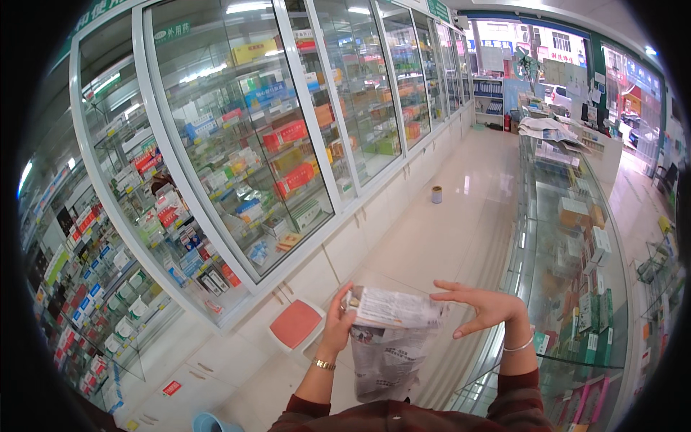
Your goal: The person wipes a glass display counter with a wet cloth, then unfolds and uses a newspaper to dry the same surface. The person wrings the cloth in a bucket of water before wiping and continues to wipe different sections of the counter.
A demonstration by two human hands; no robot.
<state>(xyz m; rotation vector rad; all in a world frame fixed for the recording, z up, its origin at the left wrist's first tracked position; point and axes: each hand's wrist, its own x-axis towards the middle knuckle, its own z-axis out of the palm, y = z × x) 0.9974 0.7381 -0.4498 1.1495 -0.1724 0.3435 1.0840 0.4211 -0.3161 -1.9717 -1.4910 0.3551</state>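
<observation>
A folded sheet of newspaper (390,345) hangs in front of my body, its upper part folded over into a band. My left hand (338,324) grips its upper left corner, with a metal watch band on the wrist. Beside the upper right end of the paper is my right hand (482,309), fingers spread and thumb apart. Its fingertips are close to the paper's edge; whether they touch it I cannot tell. On the right wrist is a bangle (519,344). Below the left hand's side stands a stool with a red seat (296,323).
Glazed cabinets (253,135) full of medicine boxes line the left. On the right runs a glass counter (556,259), with newspapers (550,131) at its far end. A can (436,194) stands on the tiled aisle floor (459,232). A blue bin (211,422) is low at left.
</observation>
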